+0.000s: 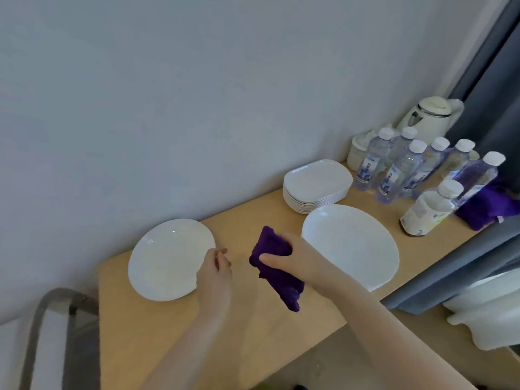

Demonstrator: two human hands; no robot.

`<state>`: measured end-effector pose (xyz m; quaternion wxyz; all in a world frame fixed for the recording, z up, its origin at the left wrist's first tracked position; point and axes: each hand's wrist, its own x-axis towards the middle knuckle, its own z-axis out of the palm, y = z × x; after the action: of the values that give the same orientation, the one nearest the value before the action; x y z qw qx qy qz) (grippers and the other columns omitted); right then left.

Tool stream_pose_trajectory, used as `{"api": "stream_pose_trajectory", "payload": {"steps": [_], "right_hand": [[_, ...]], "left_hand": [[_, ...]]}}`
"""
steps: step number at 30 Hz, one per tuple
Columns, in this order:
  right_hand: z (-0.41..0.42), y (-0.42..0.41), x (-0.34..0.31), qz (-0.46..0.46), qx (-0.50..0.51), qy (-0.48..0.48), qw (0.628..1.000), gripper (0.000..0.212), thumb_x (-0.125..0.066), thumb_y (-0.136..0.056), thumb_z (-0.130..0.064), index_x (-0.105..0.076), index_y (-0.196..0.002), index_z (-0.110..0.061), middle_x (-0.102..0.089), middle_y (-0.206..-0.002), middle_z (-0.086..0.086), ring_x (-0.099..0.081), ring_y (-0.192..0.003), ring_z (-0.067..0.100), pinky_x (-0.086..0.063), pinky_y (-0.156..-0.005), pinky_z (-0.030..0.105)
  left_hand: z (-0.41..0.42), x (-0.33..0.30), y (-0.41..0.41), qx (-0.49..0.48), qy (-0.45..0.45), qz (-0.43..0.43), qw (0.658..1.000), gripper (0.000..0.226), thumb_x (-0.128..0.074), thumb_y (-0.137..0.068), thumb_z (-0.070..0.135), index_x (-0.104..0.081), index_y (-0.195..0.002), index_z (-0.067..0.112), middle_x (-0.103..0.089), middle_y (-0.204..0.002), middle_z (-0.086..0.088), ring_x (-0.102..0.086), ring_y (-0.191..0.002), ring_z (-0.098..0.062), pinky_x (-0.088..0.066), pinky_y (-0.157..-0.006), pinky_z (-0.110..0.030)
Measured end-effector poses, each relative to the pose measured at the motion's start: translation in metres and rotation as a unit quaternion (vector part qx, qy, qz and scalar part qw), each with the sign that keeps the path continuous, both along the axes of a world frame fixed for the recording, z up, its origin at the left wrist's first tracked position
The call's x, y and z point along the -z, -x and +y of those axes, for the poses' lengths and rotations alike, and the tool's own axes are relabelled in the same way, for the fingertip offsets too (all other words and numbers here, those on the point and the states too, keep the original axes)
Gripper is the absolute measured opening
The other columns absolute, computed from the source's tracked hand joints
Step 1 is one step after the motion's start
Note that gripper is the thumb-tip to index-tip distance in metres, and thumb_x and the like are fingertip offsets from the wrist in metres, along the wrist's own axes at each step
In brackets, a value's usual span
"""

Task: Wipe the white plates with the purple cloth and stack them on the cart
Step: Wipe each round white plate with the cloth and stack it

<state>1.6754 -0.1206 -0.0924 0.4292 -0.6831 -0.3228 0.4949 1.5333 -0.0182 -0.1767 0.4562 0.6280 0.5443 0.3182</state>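
Right hand (302, 258) fingers clamp the purple cloth (277, 267); left hand (215, 273) fingers loosely curled beside a white plate (168, 260).

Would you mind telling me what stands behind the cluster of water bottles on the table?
Behind the water bottles, against the wall, stands a white kettle, with a white lidded jar to its left. Their lower parts are hidden by the bottles, so the kettle's base cannot be seen.

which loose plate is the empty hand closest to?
The round white plate on the wooden table's left end; the left hand is at its right rim. The large oval plate lies beyond the cloth-holding right hand.
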Motion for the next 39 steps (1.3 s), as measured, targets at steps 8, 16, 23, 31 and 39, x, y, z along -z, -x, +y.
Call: {"api": "stream_pose_trajectory", "payload": {"steps": [8,16,23,31,39], "right_hand": [[0.086,0.054,0.020,0.061,-0.002,-0.049,0.997,0.028,-0.065,-0.090,-0.017,-0.055,-0.117,-0.017,-0.074,-0.097,0.004,-0.073,-0.087,0.019,-0.059,-0.080,0.044],[0.136,0.094,0.048,-0.025,-0.049,-0.022,0.998,0.023,-0.064,-0.084,-0.025,-0.055,-0.103,-0.034,-0.072,-0.099,0.000,-0.069,-0.094,0.019,-0.056,-0.086,0.047],[0.149,0.105,0.073,-0.130,-0.035,-0.024,0.991,0.020,-0.059,-0.074,-0.041,-0.056,-0.092,-0.049,-0.066,-0.086,-0.023,-0.066,-0.081,0.003,-0.057,-0.078,0.041],[0.161,0.093,0.084,-0.149,-0.052,-0.011,0.987,0.021,-0.056,-0.073,-0.045,-0.057,-0.094,-0.049,-0.068,-0.084,-0.019,-0.068,-0.080,0.008,-0.058,-0.077,0.046],[0.168,0.078,0.090,-0.141,-0.061,-0.004,0.988,0.020,-0.059,-0.074,-0.046,-0.052,-0.090,-0.055,-0.067,-0.083,-0.023,-0.067,-0.082,0.009,-0.057,-0.079,0.048]], "left_hand": [[0.060,0.020,0.094,-0.180,0.068,0.131,0.973,0.038,-0.052,-0.095,0.015,-0.042,-0.130,0.005,-0.046,-0.128,-0.016,-0.054,-0.106,-0.035,-0.051,-0.081,-0.043],[0.086,0.039,0.128,-0.150,0.267,0.052,0.951,0.052,-0.062,-0.092,0.021,-0.034,-0.128,-0.004,-0.058,-0.116,-0.024,-0.062,-0.071,-0.029,-0.052,-0.051,-0.034],[0.083,0.039,0.124,-0.148,0.276,0.016,0.950,0.045,-0.065,-0.089,0.013,-0.030,-0.117,0.018,-0.055,-0.112,-0.015,-0.064,-0.066,-0.029,-0.057,-0.046,-0.035],[0.075,0.034,0.112,-0.149,0.258,-0.022,0.954,0.039,-0.042,-0.087,0.003,-0.033,-0.122,0.018,-0.063,-0.083,-0.018,-0.061,-0.047,-0.026,-0.054,-0.042,-0.033],[0.078,0.037,0.112,-0.132,0.267,-0.054,0.953,0.041,-0.044,-0.093,0.018,-0.034,-0.132,0.023,-0.063,-0.098,-0.020,-0.068,-0.064,-0.033,-0.057,-0.048,-0.037]]}}
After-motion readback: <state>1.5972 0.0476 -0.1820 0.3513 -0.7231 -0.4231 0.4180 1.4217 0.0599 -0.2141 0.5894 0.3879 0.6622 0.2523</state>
